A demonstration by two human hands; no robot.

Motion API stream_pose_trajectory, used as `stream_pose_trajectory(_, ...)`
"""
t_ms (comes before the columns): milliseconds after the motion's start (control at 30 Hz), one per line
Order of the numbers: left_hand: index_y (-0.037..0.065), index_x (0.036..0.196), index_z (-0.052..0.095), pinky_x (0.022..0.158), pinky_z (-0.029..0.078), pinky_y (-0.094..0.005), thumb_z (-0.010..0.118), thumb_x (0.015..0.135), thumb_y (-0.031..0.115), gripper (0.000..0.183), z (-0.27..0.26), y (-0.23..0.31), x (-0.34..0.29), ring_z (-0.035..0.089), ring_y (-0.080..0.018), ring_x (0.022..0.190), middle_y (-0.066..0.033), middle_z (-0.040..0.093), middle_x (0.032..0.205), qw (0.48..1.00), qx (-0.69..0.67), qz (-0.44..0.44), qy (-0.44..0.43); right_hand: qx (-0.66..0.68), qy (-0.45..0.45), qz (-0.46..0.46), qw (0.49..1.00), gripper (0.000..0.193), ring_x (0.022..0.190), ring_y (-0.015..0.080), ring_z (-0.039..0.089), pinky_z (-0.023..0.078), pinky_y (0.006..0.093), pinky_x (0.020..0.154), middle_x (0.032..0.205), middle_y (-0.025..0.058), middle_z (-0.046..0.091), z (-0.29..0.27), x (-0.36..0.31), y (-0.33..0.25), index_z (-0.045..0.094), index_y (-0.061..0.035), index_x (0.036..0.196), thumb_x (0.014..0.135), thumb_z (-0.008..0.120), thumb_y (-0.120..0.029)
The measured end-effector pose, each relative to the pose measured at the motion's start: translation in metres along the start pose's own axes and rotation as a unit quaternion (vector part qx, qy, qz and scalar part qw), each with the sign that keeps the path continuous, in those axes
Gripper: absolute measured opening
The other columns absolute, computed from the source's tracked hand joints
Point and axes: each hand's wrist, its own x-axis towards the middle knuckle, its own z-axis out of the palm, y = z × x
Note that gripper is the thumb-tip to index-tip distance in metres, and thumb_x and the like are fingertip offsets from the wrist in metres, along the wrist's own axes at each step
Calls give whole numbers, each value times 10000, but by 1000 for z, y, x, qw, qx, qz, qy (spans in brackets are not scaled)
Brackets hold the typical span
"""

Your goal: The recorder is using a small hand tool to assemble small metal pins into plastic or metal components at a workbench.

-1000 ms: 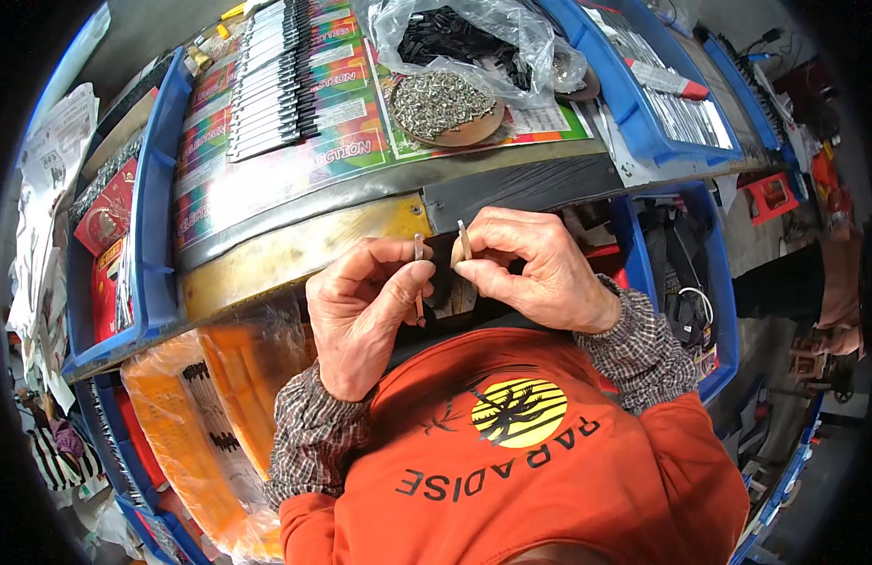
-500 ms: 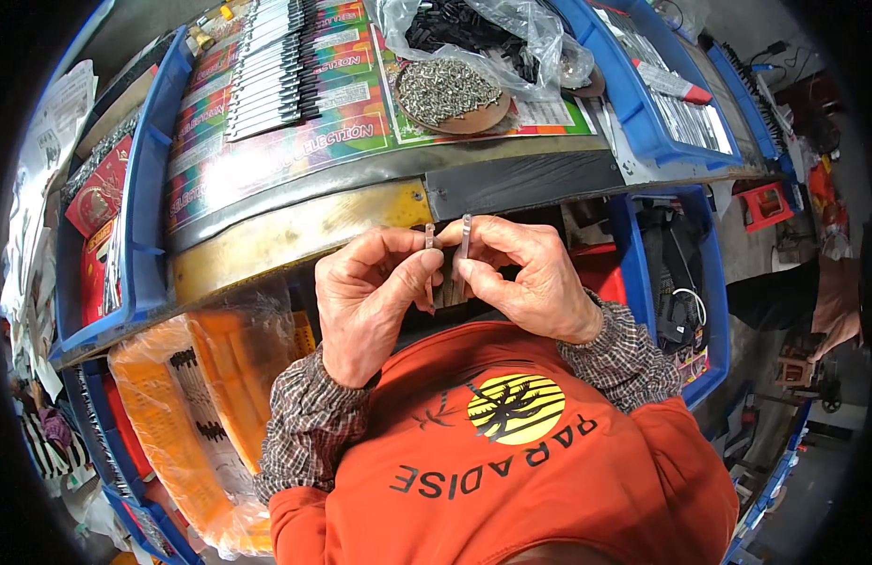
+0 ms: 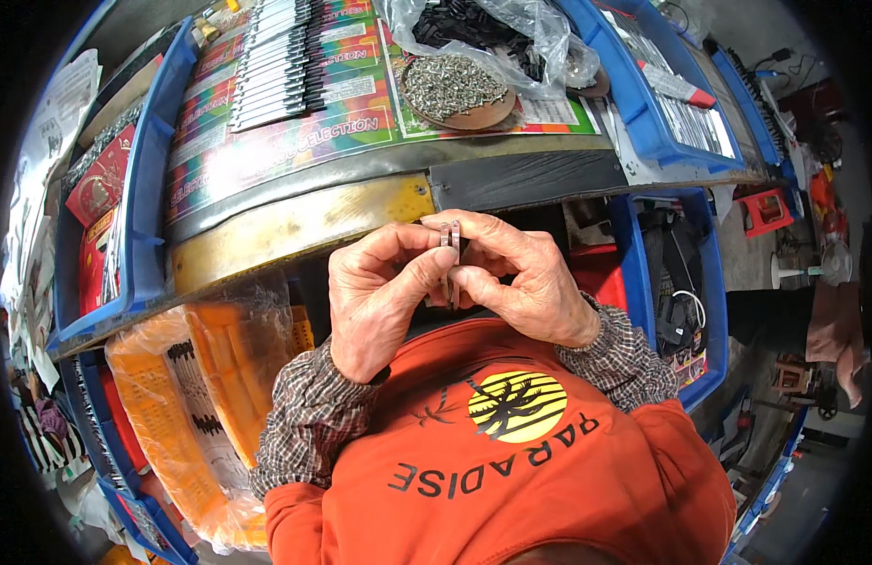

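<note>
My left hand [image 3: 372,299] pinches a small, slim metal piece [image 3: 445,235] between thumb and forefinger. Against it stands a second slim metal piece [image 3: 456,233], held upright in the pinch of my right hand [image 3: 530,285]. Both pieces are side by side just in front of the bench edge, and my fingertips cover most of them. Whether they are joined or only touching I cannot tell. On the bench beyond lies a row of silvery strips with black ends [image 3: 271,80]. A round brown dish [image 3: 478,117] there is heaped with small metal fasteners [image 3: 452,85].
A clear plastic bag [image 3: 558,52] of black parts lies behind the dish. Blue bins stand at the bench's left [image 3: 146,188] and right [image 3: 657,132]. Below the edge are orange trays in plastic wrap [image 3: 153,395] and another blue bin [image 3: 713,358]. The metal-trimmed bench edge [image 3: 295,231] curves ahead of me.
My hands have come together, so the two metal pieces, apart before, now meet side by side. My left hand moved slightly right.
</note>
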Motion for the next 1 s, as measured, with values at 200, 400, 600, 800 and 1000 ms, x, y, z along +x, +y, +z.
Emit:
stream_pose_trajectory(200,-40,941,645,580,508,-246,652,879,38,99,-1,-2,0,605,-120,655,-78,663,837,1000,-6,6,0,12,-15,9,1000,414,756,87,609,523,245,702,861,51,632,-1,1,2,463,22,1325,913,509,45)
stream_pose_trajectory(400,-44,968,658,581,507,-216,647,883,23,108,-1,-4,-1,602,-87,663,-63,661,782,1000,-22,17,4,-2,-16,17,1000,421,768,88,614,527,248,721,873,54,638,0,1,0,451,21,1335,919,514,36)
stream_pose_trajectory(600,-44,969,658,585,510,-216,644,886,26,110,-3,-5,-1,608,-90,673,-66,666,794,1000,-19,17,7,-14,-17,11,1000,428,774,84,613,524,247,724,861,55,647,1,1,1,444,26,1342,920,516,35)
stream_pose_trajectory(800,-42,985,655,582,523,-217,636,891,25,117,-3,-8,-2,620,-96,675,-71,669,803,999,-31,12,8,-45,-17,10,999,431,734,85,595,515,245,694,828,56,637,1,0,3,435,42,1349,926,515,34)
stream_pose_trajectory(1000,-49,974,647,574,531,-224,626,895,18,105,-3,-11,-2,626,-107,672,-77,666,801,999,-46,11,0,-52,-23,10,998,420,717,85,588,510,242,682,797,56,630,1,1,2,442,47,1347,935,516,15)
